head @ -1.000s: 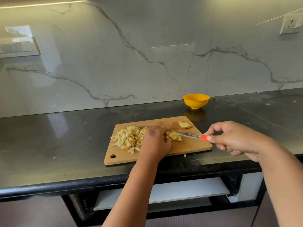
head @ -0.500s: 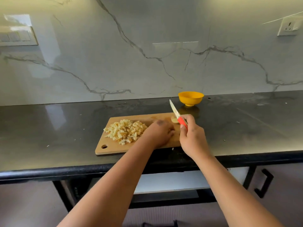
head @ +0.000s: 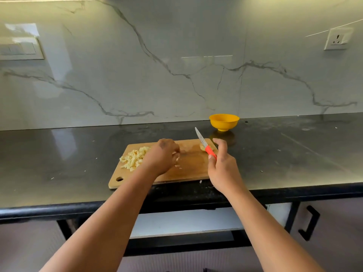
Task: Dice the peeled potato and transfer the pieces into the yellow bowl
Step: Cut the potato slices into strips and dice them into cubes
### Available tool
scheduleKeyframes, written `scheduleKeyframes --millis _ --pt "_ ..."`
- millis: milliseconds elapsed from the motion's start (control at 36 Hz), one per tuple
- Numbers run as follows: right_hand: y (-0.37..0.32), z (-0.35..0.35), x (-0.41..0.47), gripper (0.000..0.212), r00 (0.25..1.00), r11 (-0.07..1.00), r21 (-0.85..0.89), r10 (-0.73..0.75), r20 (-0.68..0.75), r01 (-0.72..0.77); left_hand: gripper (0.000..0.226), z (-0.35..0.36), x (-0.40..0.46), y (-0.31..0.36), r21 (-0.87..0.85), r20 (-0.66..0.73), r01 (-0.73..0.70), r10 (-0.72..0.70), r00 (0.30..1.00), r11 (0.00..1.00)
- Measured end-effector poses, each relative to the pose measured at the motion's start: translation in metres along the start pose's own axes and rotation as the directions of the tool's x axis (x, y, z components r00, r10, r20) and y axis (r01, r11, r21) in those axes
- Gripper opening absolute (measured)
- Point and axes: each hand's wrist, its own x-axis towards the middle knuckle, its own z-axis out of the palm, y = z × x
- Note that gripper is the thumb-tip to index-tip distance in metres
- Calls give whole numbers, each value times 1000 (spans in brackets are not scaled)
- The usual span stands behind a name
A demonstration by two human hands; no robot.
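On the glossy black stone counter lies a flat wooden cutting board with rounded corners. On its left part sits a loose heap of pale diced potato, small and blocky. The left hand rests beside the heap with fingers curled down over some pieces. A small uncut potato piece lies at the far right corner. The right hand grips the knife, red handle, thin blade pointing up. Behind stands the smooth round yellow bowl.
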Motion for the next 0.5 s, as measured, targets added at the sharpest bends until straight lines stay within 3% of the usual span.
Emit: scheduleKeyframes --millis 111,250,417,500 --pt "1 -2 2 42 999 998 37 44 -3 -43 21 -9 0 0 53 -143 64 -56 988 997" --pt "7 -3 6 43 991 984 119 130 9 -131 22 -16 2 -1 73 -189 135 -119 975 988" --pt "9 -3 9 42 983 969 165 181 31 -184 21 -19 6 -2 6 -175 183 -179 968 983" --pt "11 -2 10 42 979 963 175 204 31 -206 32 -18 5 1 -27 -157 185 -187 970 982"
